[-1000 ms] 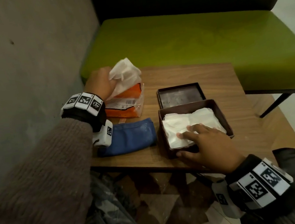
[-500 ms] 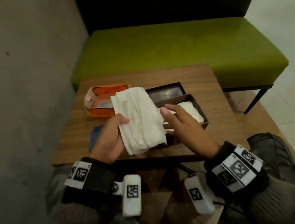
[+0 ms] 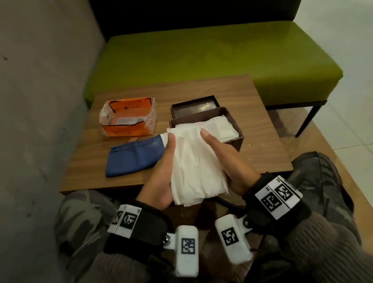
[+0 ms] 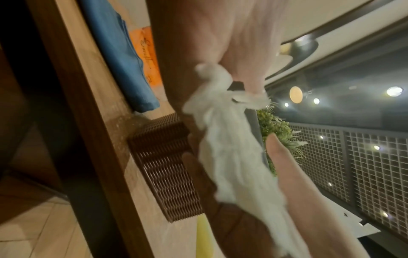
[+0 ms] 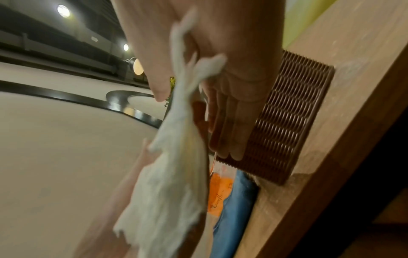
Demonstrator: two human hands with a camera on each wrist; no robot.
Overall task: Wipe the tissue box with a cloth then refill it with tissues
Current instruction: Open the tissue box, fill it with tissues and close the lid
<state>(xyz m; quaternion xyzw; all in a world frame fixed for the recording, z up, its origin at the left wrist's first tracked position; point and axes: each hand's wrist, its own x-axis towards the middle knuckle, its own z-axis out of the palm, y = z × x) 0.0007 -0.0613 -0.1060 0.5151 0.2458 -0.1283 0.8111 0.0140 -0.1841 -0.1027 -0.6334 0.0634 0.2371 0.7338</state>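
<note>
- Holding a stack of tissues [image 3: 194,164] between left hand [image 3: 161,171] and right hand [image 3: 227,159], thumbs pinching the top, just near of the tissue box [image 3: 234,120], already part-filled.
- Could fan apart or snag the rim, being loose and floppy.
- Seen from the wrists only: the box's ribbed outer wall [image 4: 167,167].

The stack of tissues [image 3: 194,164] hides the fingers of both hands and the near left corner of the tissue box [image 3: 230,120], covers one end of the blue cloth [image 3: 132,157], and looks blurry in both wrist views, where the words on the orange pack [image 4: 144,52] are too small to read.
</note>
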